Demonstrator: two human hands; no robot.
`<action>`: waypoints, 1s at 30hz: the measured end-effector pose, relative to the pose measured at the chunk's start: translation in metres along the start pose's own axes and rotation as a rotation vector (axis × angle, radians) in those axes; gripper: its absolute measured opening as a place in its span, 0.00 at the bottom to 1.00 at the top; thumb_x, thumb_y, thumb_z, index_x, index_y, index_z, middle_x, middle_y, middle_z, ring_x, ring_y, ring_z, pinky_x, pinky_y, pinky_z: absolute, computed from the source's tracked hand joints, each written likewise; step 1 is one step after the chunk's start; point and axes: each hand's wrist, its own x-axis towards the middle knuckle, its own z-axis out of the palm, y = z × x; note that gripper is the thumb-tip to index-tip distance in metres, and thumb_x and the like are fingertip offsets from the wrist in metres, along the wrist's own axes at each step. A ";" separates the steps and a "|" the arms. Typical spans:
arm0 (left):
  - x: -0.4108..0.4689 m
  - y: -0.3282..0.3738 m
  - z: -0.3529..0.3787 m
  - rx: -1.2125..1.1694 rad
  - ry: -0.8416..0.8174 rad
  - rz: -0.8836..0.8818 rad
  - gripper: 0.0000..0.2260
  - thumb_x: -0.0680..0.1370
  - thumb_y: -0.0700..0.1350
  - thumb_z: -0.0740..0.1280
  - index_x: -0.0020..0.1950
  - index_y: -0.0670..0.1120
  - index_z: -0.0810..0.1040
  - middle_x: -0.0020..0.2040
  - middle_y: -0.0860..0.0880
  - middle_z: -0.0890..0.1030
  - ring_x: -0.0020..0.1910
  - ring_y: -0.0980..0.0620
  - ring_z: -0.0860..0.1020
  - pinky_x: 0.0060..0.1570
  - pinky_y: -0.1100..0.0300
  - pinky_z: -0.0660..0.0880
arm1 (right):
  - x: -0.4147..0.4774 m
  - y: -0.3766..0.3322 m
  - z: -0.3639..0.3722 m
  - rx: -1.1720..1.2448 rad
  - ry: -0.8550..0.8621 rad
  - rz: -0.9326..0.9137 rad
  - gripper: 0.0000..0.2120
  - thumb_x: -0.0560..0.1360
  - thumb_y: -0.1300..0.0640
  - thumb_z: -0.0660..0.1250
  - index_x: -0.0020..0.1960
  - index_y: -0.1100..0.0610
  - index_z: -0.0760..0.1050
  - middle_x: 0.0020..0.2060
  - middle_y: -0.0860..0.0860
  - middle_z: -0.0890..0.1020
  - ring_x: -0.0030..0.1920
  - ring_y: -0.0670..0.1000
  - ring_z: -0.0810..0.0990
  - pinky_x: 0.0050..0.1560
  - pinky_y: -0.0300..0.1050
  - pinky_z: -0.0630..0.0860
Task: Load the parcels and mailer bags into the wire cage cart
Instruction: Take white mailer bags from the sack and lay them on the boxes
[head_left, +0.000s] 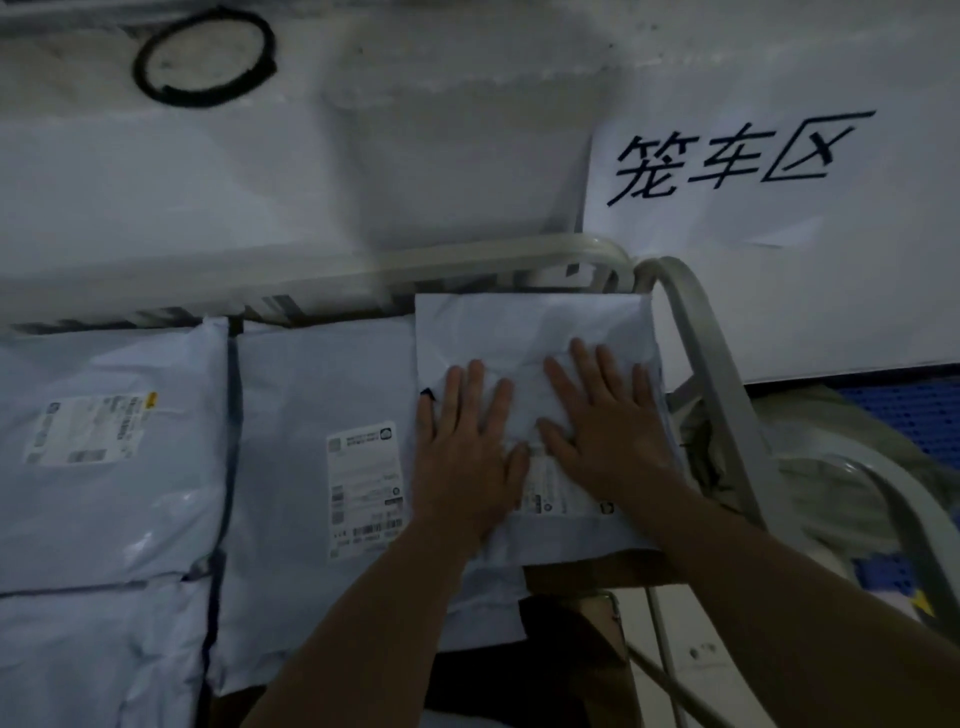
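Mailer bag (524, 332) lies in the far right corner of the wire cage cart (701, 332), left hand (462, 441) and right hand (605, 431) pressing it with fingers straight and spread, probably to flatten it among neighbouring bags (311, 384).

Noting wire cage cart (717, 374) carrying, side by side along far rail, left mailer (104, 467), middle mailer (311, 405), and crumpled white mailer (519, 332) overlapping it at far right corner.
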 end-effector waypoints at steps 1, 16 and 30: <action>0.001 0.000 0.000 0.002 0.001 -0.001 0.32 0.81 0.63 0.50 0.82 0.48 0.56 0.82 0.42 0.49 0.81 0.42 0.45 0.75 0.36 0.49 | 0.001 0.000 0.002 -0.003 0.011 0.001 0.37 0.77 0.31 0.44 0.82 0.45 0.44 0.81 0.52 0.42 0.81 0.58 0.43 0.77 0.63 0.40; 0.002 0.000 0.000 0.014 -0.019 -0.017 0.32 0.81 0.63 0.50 0.82 0.49 0.56 0.82 0.43 0.49 0.81 0.43 0.45 0.75 0.37 0.49 | 0.002 -0.001 0.002 -0.019 0.030 -0.001 0.37 0.78 0.31 0.44 0.82 0.46 0.45 0.81 0.53 0.43 0.81 0.57 0.42 0.77 0.62 0.37; 0.002 0.001 -0.002 0.039 -0.031 -0.026 0.32 0.81 0.62 0.54 0.81 0.49 0.56 0.82 0.43 0.49 0.81 0.43 0.44 0.75 0.37 0.50 | 0.002 -0.001 0.005 0.008 0.047 -0.005 0.36 0.78 0.33 0.49 0.82 0.48 0.50 0.81 0.54 0.48 0.81 0.58 0.46 0.77 0.65 0.44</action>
